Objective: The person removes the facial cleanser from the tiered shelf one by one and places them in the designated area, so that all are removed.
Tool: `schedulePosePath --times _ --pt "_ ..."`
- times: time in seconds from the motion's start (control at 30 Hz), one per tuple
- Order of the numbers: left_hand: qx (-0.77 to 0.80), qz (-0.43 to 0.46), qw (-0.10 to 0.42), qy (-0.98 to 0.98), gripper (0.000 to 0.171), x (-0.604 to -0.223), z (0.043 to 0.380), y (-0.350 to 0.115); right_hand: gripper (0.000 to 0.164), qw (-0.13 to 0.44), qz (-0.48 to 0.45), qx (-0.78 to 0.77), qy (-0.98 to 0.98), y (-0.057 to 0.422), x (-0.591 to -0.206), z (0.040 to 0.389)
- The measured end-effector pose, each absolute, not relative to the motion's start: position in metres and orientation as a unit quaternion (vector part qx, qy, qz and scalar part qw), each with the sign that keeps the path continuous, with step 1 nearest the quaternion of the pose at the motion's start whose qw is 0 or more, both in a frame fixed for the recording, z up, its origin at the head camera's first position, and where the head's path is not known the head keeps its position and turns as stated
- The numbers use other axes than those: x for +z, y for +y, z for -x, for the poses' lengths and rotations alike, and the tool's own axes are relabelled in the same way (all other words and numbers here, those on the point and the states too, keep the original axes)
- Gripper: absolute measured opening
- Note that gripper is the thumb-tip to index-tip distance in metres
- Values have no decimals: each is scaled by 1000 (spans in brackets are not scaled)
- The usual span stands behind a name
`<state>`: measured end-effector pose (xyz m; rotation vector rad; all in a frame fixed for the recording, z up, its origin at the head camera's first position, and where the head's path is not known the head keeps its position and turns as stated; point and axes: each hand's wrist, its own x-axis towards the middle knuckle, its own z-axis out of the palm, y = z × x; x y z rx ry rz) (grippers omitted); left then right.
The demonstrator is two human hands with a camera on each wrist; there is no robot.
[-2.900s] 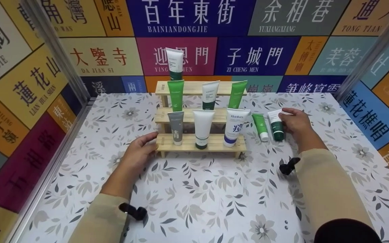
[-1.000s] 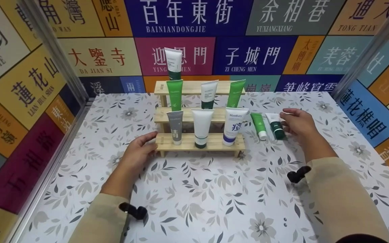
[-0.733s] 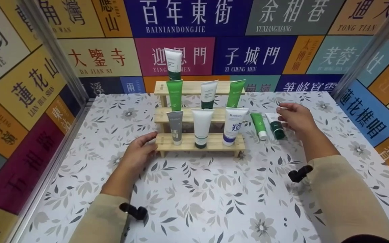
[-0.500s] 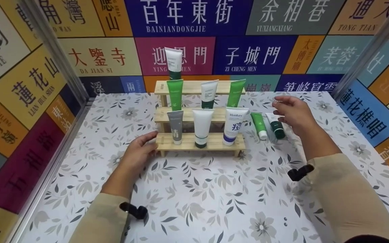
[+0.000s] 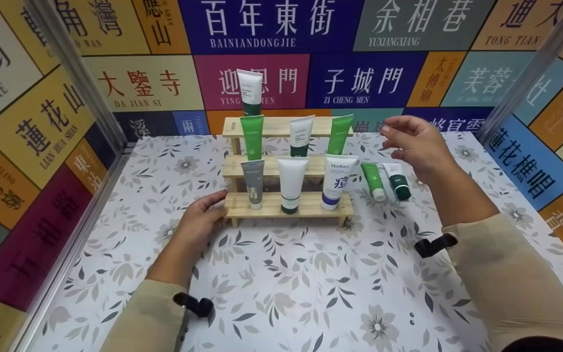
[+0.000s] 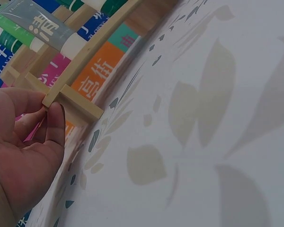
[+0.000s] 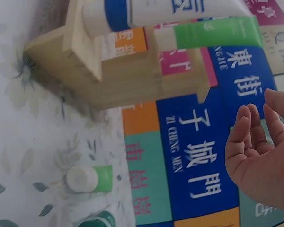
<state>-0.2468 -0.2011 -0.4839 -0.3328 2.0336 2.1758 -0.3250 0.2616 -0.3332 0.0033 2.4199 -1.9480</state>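
Observation:
My left hand pinches the left end of the lowest shelf of a three-tier wooden display rack; in the left wrist view its thumb and fingers close around the shelf's corner. My right hand, loosely curled around nothing, is raised to the right of the top tier. Below it, a green tube and a white-and-dark-green tube lie side by side on the table. On the lowest tier stand a grey tube, a white tube and a white-and-blue tube.
The middle tier bears two green tubes, one left and one right, with a white-and-dark-green tube between them. Another white-and-dark-green tube stands at the top tier's left. Printed panels wall the floral-covered table.
My right hand has let go of the white-and-dark-green tube beside the rack, then risen up and leftward towards the top tier. The left hand has stayed on the rack.

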Motion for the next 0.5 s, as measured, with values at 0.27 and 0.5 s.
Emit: schedulePosePath --times 0.27,0.5 --pt "720 117 75 679 51 -482 247 -202 42 1 28 -620 784 237 -309 311" --pt "715 118 80 685 51 -483 248 -202 32 -23 82 -636 767 214 -296 304"
